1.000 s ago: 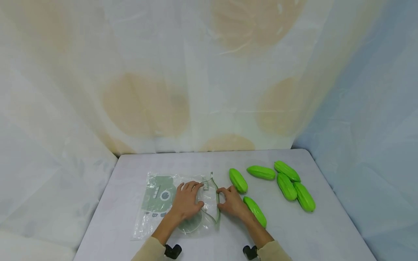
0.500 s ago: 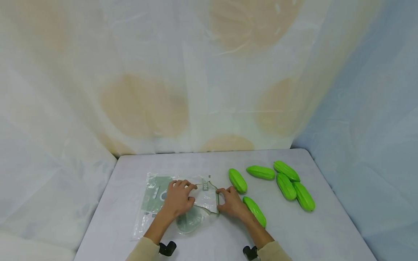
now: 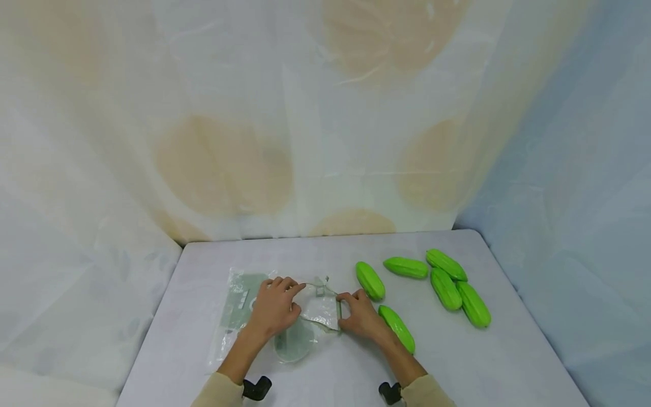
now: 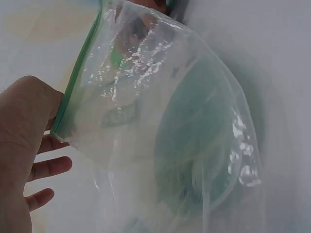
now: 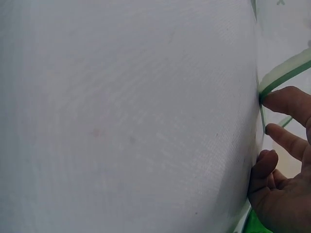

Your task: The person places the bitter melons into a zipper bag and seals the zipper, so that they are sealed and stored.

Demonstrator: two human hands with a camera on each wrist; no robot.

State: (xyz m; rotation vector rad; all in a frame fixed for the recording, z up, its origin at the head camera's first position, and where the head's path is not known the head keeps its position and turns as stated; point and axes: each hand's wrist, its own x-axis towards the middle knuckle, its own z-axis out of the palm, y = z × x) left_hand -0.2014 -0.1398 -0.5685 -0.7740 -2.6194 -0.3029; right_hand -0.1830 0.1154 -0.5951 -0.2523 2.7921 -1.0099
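A clear zip-top bag (image 3: 320, 308) with green printing lies on the table, its mouth spread into a wide gap between my hands. My left hand (image 3: 274, 304) holds the mouth's left lip, thumb and index finger at the edge. In the left wrist view that lip stands raised with its green zip strip (image 4: 77, 73), and some fingertips are hidden behind the strip. My right hand (image 3: 360, 316) holds the right lip close to the table. Its thumb and index finger (image 5: 289, 141) touch the green strip at separate spots, the other fingers curled.
Several bright green cucumber-like vegetables (image 3: 399, 329) lie right of the bag; one (image 3: 370, 281) is just beyond my right hand, and three (image 3: 446, 289) cluster farther right. More clear bag film (image 3: 244, 299) with green printing extends under my left hand. Fabric walls (image 3: 335, 169) border the table.
My left hand has moved left with its lip of the bag, and the mouth gapes wider. My right hand has stayed almost still at the right lip.
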